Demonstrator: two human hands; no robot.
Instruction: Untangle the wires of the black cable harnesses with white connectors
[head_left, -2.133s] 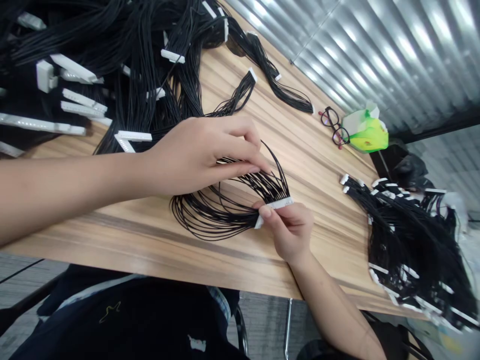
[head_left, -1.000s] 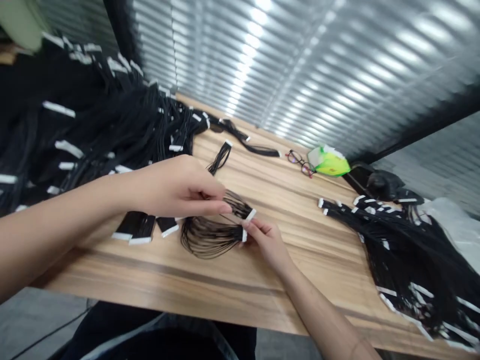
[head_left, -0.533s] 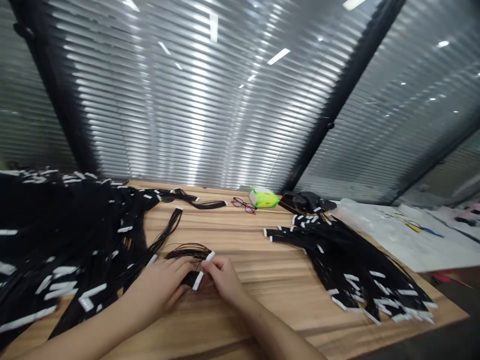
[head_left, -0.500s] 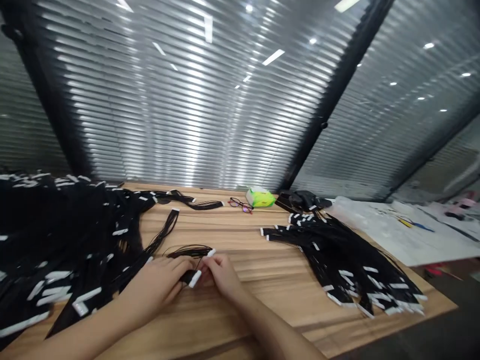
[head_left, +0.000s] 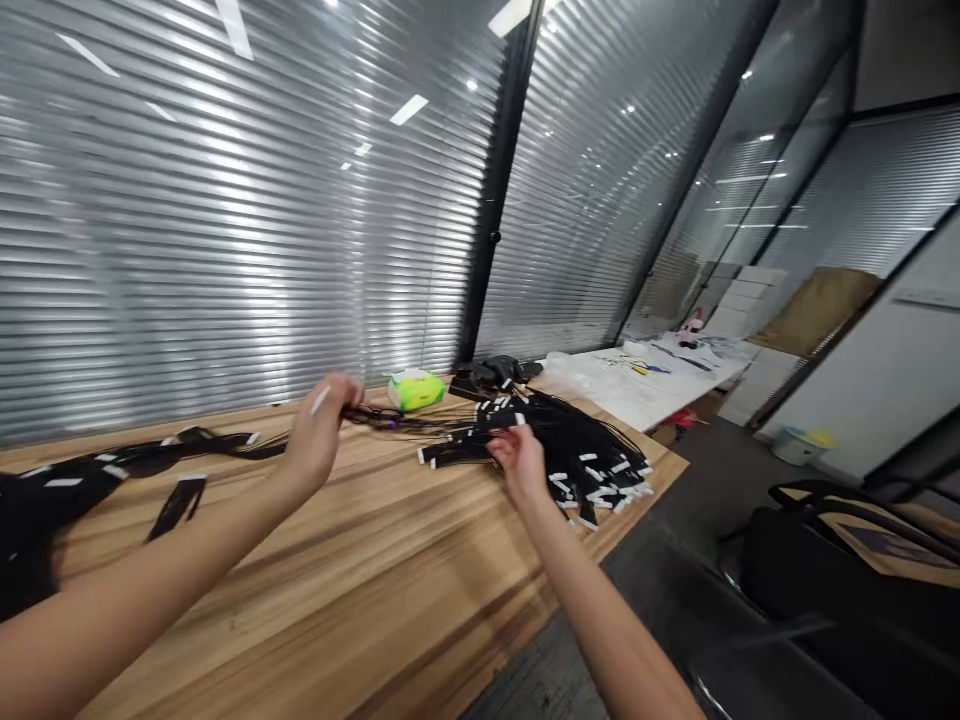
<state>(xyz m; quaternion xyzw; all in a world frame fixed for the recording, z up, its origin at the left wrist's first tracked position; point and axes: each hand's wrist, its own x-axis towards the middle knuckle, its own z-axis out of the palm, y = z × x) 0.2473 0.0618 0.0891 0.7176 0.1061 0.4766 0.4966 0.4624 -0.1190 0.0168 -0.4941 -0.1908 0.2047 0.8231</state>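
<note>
My left hand (head_left: 318,428) is raised over the wooden table, its fingers closed on one white-tipped end of a black ribbon cable (head_left: 427,427). The cable's thin strands stretch sideways to my right hand (head_left: 525,462), which pinches the other end; a white tip pokes out above its fingers. Right behind that hand lies a pile of similar black cables (head_left: 577,440) with white ends. More black cables (head_left: 30,515) are heaped at the left, partly out of view.
Behind the hands a bright green and white packet (head_left: 416,390) stands by the blinds, with a dark bundle (head_left: 499,375) beside it. A white-covered table (head_left: 645,400) continues to the right. Black chairs (head_left: 817,580) stand at the lower right.
Both hands have moved apart and up from the table's middle, drawing the cable out between them toward the right pile. The view has swung to the right.
</note>
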